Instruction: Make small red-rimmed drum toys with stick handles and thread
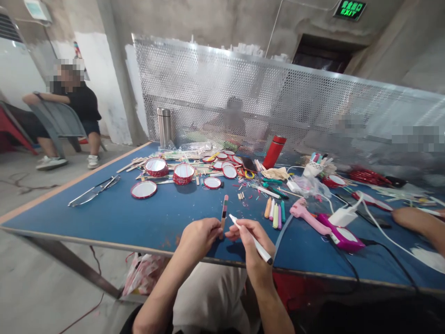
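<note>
A colour-banded stick (225,209) is pinched in fingertips of the left hand (200,236). A white marker (261,251) is gripped by the curled right hand (260,234).

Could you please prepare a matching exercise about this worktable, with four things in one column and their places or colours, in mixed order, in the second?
Things:
1. Marker with black end
2. Colour-banded stick
3. Glue gun
4. Steel flask

Places or colours:
A. Pink
B. By the perforated screen
C. In the right hand
D. In the left hand

Pairs: 1-C, 2-D, 3-A, 4-B
</note>
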Motion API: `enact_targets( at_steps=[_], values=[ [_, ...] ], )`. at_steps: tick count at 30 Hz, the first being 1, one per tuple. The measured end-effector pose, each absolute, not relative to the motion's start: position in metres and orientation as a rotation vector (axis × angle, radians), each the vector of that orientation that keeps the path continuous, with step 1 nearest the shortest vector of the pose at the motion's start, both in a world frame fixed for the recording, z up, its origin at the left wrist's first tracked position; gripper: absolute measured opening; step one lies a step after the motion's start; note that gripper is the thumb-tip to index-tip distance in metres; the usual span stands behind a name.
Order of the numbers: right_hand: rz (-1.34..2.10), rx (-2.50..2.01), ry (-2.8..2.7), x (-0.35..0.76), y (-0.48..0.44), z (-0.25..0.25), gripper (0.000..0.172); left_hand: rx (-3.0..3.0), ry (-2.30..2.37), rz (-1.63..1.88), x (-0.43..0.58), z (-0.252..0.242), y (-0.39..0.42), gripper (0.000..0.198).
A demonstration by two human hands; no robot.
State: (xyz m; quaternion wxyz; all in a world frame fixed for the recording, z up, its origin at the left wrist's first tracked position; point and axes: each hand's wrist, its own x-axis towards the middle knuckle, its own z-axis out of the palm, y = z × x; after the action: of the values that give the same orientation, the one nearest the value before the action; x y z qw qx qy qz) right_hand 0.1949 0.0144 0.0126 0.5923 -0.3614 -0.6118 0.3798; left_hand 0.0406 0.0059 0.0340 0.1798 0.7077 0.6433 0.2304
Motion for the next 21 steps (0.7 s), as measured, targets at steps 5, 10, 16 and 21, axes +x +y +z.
enact_targets(
  at_steps=[5, 10, 16, 21],
  values=[
    [0.809, -0.825, -1.563, 0.1954, 0.0114, 0.0131, 0.015, 2.020, 1.820, 0.675, 0.0413, 0.0317, 0.0065, 0.020],
    [0.784, -0.817, -1.592, 0.1958, 0.0113, 0.0133, 0.014, 2.020, 1.812, 0.685, 0.0410, 0.0303, 0.0078, 0.021],
    [0.778, -0.849, -1.589, 0.1948, 0.0125, 0.0104, 0.014, 2.023, 1.821, 0.668, 0.0409, 0.0325, 0.0046, 0.019],
    [0.754, -0.866, -1.592, 0.1952, 0.0126, 0.0090, 0.013, 2.036, 1.846, 0.649, 0.0417, 0.0315, 0.0055, 0.020]
  ],
)
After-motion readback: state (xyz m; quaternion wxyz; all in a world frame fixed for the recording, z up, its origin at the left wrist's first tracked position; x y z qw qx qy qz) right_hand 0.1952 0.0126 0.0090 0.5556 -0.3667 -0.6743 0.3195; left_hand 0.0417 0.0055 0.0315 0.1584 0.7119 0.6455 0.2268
